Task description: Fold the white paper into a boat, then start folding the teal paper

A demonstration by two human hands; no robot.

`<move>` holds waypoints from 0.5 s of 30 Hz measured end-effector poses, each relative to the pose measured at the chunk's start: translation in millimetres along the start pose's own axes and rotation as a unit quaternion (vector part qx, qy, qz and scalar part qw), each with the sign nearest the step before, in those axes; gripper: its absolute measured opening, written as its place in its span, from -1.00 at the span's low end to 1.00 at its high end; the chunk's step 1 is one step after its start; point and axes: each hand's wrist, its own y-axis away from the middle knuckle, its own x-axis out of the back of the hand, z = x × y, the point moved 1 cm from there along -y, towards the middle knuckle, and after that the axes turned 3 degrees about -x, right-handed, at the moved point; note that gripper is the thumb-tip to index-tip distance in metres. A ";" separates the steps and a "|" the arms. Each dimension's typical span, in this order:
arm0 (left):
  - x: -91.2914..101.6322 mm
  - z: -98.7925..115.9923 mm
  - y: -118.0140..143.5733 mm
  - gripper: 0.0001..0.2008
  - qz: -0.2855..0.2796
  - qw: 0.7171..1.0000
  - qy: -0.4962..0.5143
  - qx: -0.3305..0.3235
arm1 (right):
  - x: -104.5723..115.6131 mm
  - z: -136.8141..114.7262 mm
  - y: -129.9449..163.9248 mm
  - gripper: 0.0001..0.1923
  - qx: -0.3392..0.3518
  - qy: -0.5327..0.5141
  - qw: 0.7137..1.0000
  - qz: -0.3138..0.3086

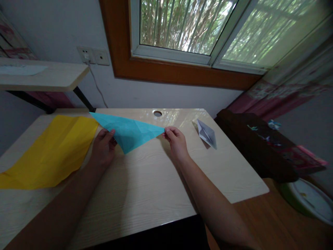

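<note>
A blue paper (127,130), folded into a long triangle, is held just above the pale wooden table (145,184). My left hand (104,147) pinches its lower left edge. My right hand (176,140) pinches its right tip between thumb and fingers. The triangle's lowest point hangs down between my two hands.
A large creased yellow sheet (52,151) lies flat on the table's left side. A small folded white paper shape (206,133) rests at the right. A cable hole (157,113) sits near the back edge. A dark box (262,147) and a green basin (307,199) stand to the right.
</note>
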 end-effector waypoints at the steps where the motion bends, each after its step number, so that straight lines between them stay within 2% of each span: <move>1: 0.0 -0.3 0.1 -0.77 0.002 1.000 0.000 0.000 | 0.0 0.5 -0.2 -0.76 -0.005 -0.001 1.000 -0.004; 15: 0.7 7.1 1.5 -0.73 0.043 0.999 0.001 -0.029 | 8.2 7.3 -4.0 -0.69 -0.033 0.066 0.995 -0.066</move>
